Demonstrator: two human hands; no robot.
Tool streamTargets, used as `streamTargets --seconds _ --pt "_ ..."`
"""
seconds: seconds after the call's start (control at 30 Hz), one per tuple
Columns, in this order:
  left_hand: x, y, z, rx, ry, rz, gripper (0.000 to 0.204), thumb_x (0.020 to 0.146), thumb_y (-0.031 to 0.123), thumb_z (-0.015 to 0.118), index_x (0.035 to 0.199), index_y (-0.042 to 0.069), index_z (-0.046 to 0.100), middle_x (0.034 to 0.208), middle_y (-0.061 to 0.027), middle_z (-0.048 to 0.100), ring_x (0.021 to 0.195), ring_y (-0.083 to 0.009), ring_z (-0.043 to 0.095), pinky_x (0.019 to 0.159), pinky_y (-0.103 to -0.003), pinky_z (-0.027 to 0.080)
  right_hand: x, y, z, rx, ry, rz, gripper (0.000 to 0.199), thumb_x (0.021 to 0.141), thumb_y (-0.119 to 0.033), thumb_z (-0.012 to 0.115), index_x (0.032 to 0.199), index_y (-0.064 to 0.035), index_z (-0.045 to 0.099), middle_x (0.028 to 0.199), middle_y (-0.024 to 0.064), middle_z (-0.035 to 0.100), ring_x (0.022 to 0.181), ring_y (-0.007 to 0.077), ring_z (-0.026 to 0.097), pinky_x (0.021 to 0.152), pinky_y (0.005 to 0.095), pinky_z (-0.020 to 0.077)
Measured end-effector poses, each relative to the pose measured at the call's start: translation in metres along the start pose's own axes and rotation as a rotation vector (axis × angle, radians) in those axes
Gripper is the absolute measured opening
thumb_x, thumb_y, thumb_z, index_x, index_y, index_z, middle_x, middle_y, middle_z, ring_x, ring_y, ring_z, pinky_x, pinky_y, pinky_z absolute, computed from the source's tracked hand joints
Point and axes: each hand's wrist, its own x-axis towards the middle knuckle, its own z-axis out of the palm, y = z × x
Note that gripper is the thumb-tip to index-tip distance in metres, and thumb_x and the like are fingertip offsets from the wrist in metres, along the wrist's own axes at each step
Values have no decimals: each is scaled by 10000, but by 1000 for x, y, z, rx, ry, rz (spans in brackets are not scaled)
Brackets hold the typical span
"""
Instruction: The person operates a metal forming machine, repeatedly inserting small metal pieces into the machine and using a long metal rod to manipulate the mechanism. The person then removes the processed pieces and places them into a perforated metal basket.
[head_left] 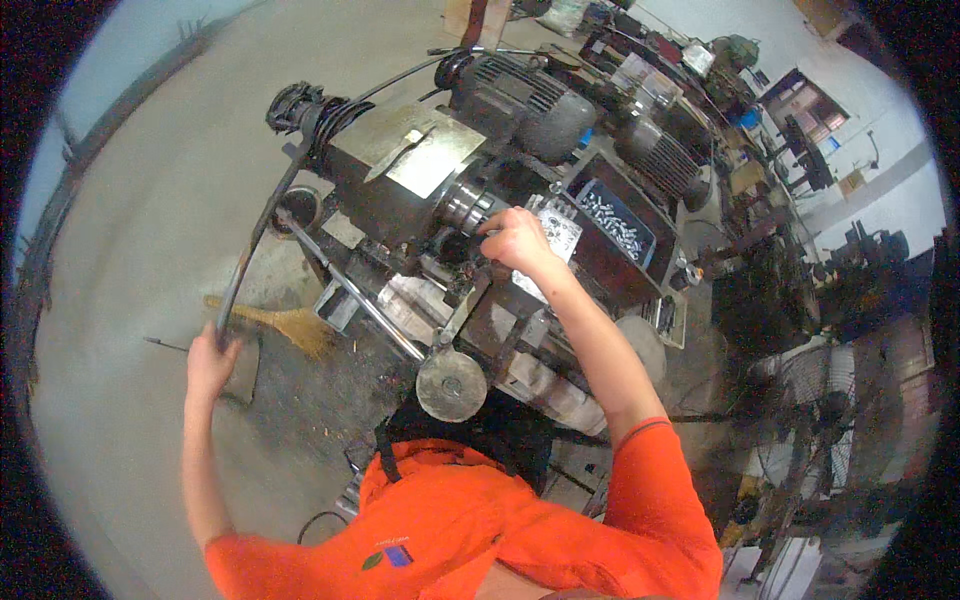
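A grey, oil-stained metal lathe (420, 200) stands on the concrete floor (150, 200), its dark ribbed electric motor (525, 95) at the far side. A long curved dark drive belt (262, 225) runs down from the black pulley (300, 108) to the person's left hand (208, 362), whose fingers are clenched around the belt's lower end, out to the left of the machine. The right hand (515, 240) rests at the round steel chuck (470, 208), fingers curled on a small part too hidden to identify. A blue tray of small metal pieces (615, 222) lies just beyond. A straw broom (285, 322) lies on the floor near the left hand.
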Motion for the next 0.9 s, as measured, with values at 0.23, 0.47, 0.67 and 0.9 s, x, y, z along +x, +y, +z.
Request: streamTargets --seconds 0.23,0.47,0.67,0.9 --pt "57 -44 7 359 13 61 200 726 153 606 863 11 572 714 -209 604 713 -358 606 633 -449 475 7 9 8 -47 36 -78 241 550 -241 579 707 -102 696 754 159 633 746 327 606 702 395 496" --pt "167 -147 -15 645 168 219 168 714 116 580 870 57 566 689 -165 604 672 -309 613 581 -433 467 4 0 6 -15 86 -39 234 542 -230 594 693 -76 687 756 155 636 747 328 605 710 401 492" --pt "163 -117 -14 501 70 29 257 755 148 590 987 40 584 813 -164 629 779 -323 616 710 -430 488 -12 10 8 -80 238 -328 219 540 -187 615 725 -89 678 904 111 634 840 315 568 754 395 469" --pt "125 -2 134 -266 59 33 334 775 272 621 979 8 606 883 -172 639 802 -263 621 682 -373 471 -148 31 -34 146 519 -206 352 519 -72 600 868 -68 643 1042 127 604 940 319 548 797 385 463"
